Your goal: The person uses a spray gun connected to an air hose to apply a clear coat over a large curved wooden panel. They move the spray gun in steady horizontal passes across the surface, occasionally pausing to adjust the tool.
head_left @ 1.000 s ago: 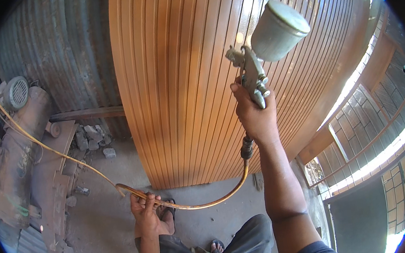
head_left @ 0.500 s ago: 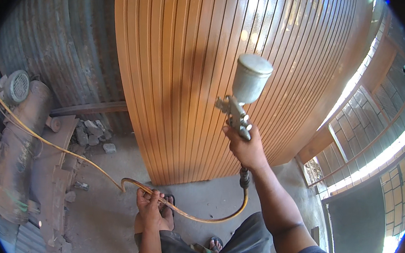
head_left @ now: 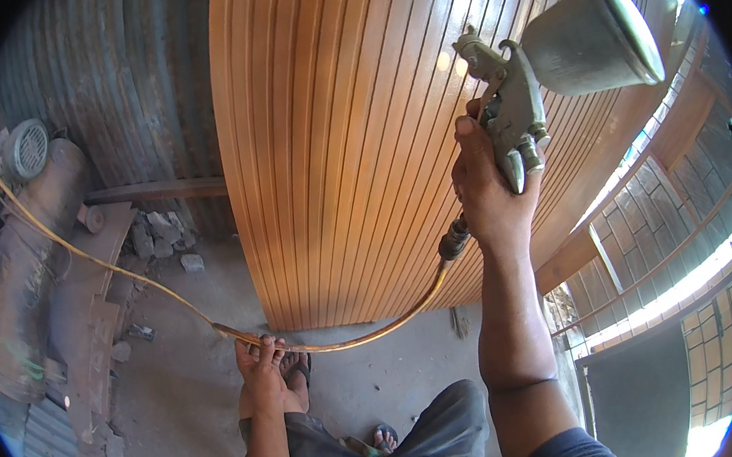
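My right hand (head_left: 498, 176) is wrapped round the handle of a metal spray gun (head_left: 513, 113), raised in front of the panel. A grey cup (head_left: 590, 39) sits on the gun, tilted over to the right. From the handle's lower end a yellow-brown air hose (head_left: 385, 337) curves down and left to my left hand (head_left: 260, 366), whose fingers are closed on it. Behind the gun stands a tall, glossy orange-brown panel (head_left: 333, 161) with vertical grooves. The gun's nozzle end is near the panel; a gap between them is hard to judge.
An air compressor (head_left: 32, 278) with a motor stands at the left, the hose running up past it. Broken concrete lumps (head_left: 160, 235) lie by a corrugated metal wall (head_left: 125, 102). At the right are a block wall (head_left: 716, 344) and a dark grey board (head_left: 637, 387).
My right hand has lifted the spray gun up and to the right, nearer to me, and its cup has tipped rightward. The hose is drawn straighter; my left hand has lowered slightly.
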`<state>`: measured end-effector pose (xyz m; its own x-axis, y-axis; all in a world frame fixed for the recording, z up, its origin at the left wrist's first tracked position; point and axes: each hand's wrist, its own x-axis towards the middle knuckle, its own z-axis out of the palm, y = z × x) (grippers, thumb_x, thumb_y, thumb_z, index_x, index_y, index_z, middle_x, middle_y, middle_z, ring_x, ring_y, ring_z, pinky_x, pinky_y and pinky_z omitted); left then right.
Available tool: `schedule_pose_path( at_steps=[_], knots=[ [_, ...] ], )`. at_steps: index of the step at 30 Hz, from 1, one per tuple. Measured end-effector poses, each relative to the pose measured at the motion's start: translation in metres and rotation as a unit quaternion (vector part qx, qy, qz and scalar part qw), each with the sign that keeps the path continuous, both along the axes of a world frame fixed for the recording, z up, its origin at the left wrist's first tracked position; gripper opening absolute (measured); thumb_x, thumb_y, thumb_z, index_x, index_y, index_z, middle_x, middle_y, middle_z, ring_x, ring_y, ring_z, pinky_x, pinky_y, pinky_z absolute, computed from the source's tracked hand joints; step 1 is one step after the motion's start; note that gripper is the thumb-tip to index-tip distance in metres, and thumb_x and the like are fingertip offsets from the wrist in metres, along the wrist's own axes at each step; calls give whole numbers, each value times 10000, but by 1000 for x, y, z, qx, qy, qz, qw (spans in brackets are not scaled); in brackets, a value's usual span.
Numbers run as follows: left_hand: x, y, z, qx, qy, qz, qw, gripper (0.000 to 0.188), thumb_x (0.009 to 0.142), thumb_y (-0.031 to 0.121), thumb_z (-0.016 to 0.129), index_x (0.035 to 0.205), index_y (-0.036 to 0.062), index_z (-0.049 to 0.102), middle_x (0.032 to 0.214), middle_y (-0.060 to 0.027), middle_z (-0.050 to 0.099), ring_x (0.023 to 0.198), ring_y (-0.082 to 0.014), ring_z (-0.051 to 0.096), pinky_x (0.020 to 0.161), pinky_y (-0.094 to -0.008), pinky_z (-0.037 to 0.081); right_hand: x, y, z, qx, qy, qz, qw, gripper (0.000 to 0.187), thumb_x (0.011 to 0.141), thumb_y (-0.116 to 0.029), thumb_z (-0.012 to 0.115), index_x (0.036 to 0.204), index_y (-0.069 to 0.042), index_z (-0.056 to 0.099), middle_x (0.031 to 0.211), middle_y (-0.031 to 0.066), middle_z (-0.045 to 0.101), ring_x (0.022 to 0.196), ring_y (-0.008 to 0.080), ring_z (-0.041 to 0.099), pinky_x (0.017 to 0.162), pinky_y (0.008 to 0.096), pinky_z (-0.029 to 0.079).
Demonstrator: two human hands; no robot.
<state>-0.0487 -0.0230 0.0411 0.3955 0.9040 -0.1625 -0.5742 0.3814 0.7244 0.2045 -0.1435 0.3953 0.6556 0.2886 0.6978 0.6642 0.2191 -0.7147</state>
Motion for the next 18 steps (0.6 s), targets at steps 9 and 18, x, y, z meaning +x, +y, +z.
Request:
schedule_pose_path(
  at_steps=[9, 18],
  knots=[
    [-2, -2, 5, 12, 16, -19, 1000, 375, 986, 21, 780, 1239, 139, 531, 1035, -37, 631, 920, -169, 658, 862, -325, 590, 12, 12, -50, -125, 3, -6, 992, 169, 1040, -133, 747, 1142, -20, 673, 789, -26, 619, 665, 44, 533, 595, 256, 429],
    [-3, -7, 13, 15, 46, -33, 998, 325, 1000, -8, 754, 1210, 126, 545, 989, -31, 656, 881, -144, 678, 814, -297, 589, 9, 4, -132, -216, 47, -15, 975, 175, 990, -113, 761, 1049, 0, 643, 752, 92, 653, 680, 167, 601, 662, 363, 516]
  ],
)
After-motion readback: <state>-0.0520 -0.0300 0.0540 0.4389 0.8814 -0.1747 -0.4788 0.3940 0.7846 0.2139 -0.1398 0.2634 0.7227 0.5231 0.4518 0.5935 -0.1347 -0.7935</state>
